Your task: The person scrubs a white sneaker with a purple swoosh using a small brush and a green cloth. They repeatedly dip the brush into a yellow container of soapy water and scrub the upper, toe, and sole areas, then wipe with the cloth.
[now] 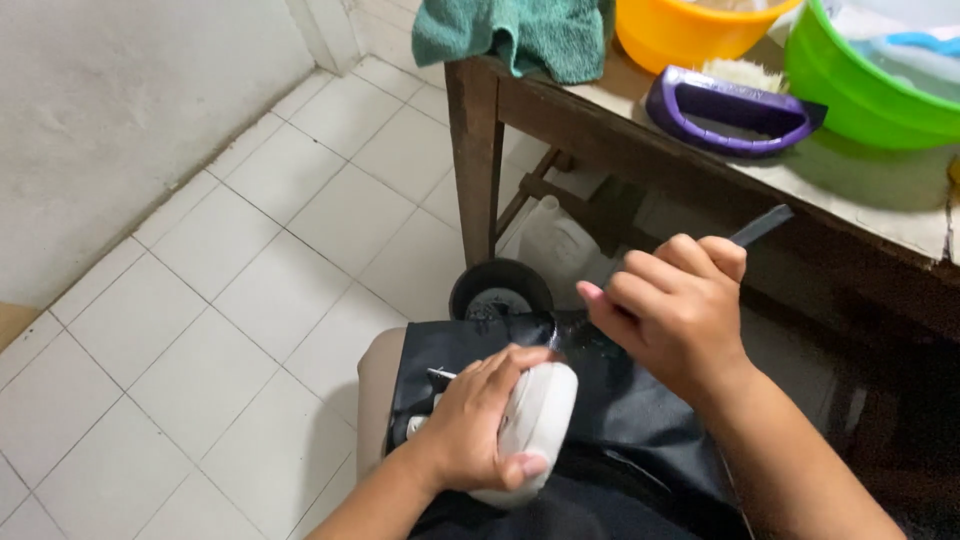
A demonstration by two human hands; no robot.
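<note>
The left hand has its fingers wrapped tight around a white shoe resting on the black apron over the lap, at 6 o'clock in view, while the right hand is closed on a dark-handled brush just above it. The smooth shoe could twist out of the grip and drop to the tiled floor if a stroke pushes sideways. The bench edge crowds 1 o'clock; open room lies toward 9.

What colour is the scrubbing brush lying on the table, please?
The scrubbing brush is purple with pale bristles, seen best in the head view.
</note>
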